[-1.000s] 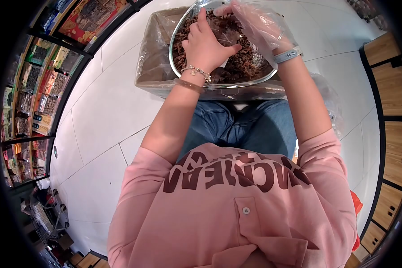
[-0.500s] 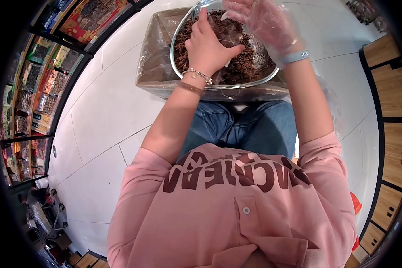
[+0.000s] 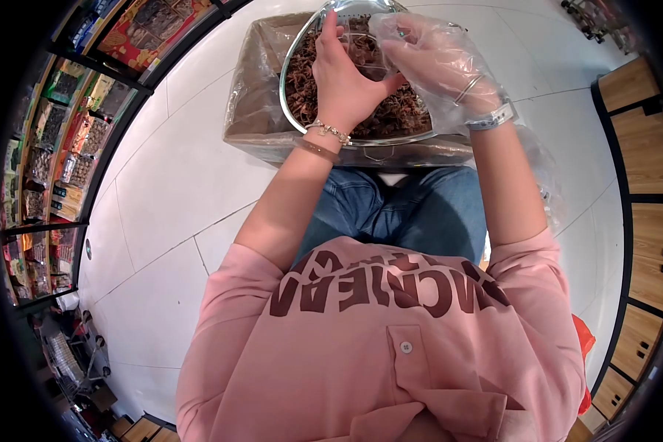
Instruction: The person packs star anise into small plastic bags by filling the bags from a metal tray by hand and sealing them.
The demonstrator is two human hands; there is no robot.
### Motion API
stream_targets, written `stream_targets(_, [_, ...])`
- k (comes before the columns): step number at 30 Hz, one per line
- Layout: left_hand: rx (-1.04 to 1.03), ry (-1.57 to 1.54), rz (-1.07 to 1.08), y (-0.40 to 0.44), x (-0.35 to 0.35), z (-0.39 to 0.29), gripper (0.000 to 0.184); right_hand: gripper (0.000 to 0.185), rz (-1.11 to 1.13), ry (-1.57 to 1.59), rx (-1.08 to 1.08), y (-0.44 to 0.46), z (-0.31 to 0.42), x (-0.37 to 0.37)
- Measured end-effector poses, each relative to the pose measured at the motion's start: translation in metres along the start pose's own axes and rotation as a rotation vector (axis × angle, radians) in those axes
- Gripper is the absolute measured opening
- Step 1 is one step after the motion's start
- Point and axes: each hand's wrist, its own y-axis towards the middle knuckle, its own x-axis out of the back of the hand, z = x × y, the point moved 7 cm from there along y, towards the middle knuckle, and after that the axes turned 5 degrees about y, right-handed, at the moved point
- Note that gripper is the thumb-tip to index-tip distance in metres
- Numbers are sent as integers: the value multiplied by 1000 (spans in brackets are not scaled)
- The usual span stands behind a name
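My bare left hand [image 3: 344, 85] curves in a C shape, thumb apart from the fingers, around a see-through plastic container [image 3: 362, 53] whose edges are hard to make out. Below it lies a heap of brown, star-shaped dried spice, apparently star anise [image 3: 306, 96], in a shiny metal basin [image 3: 286, 99]. In a loose clear plastic glove, my right hand [image 3: 427, 62] is beside the container's right side. Its fingers are bent together near the rim, and what they hold, if anything, is too small to tell.
Beneath the basin stands a cardboard box [image 3: 261, 81] lined with clear plastic, just before my knees. Shelves of packaged goods [image 3: 59, 125] rise at the left. Wooden cabinets [image 3: 644, 147] line the right side. A cart [image 3: 70, 353] stands at lower left.
My right hand has come down and left toward the container, its spread fingers now bent in. The metal strainer-like part seen at the basin's right is now hidden. My left hand barely moved.
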Motion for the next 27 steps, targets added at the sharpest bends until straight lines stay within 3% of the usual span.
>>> stream_targets(4, [-44,28,-13,-4,3,-5,122,36,77,41,41,-3,16,3])
stream_targets(7, [-122,79,-34,-5,8,-20,123,31,-149,-154,520,-13,42,9])
stream_targets(9, [-128,98,-26,-7,8,-23,124,21,-114,-169,451,-11,54,11])
stream_targets(10, [-106,93,-11,-9,6,-21,125,18,-110,-14,371,-8,49,13])
stream_targets(11, [-83,88,5,-10,5,-18,125,14,-118,145,294,-5,44,15])
stream_targets(13, [3,35,49,-13,6,-13,122,12,-154,783,31,4,12,10])
stream_targets(17, [20,-24,54,-20,11,-5,121,11,-216,384,-168,1,-1,35])
stream_targets(20, [4,-54,38,-23,14,-2,121,15,25,-129,-199,-3,9,31])
stream_targets(22, [-1,-56,32,-24,14,-3,121,19,-18,424,-255,-4,5,15])
stream_targets(24, [-6,-38,31,-25,13,-6,120,22,22,381,-153,-4,11,9])
stream_targets(26, [-61,-4,24,-26,14,-14,118,26,138,-256,105,-6,25,5])
stream_targets(27, [-90,13,20,-27,14,-18,117,25,164,-384,152,-6,25,1])
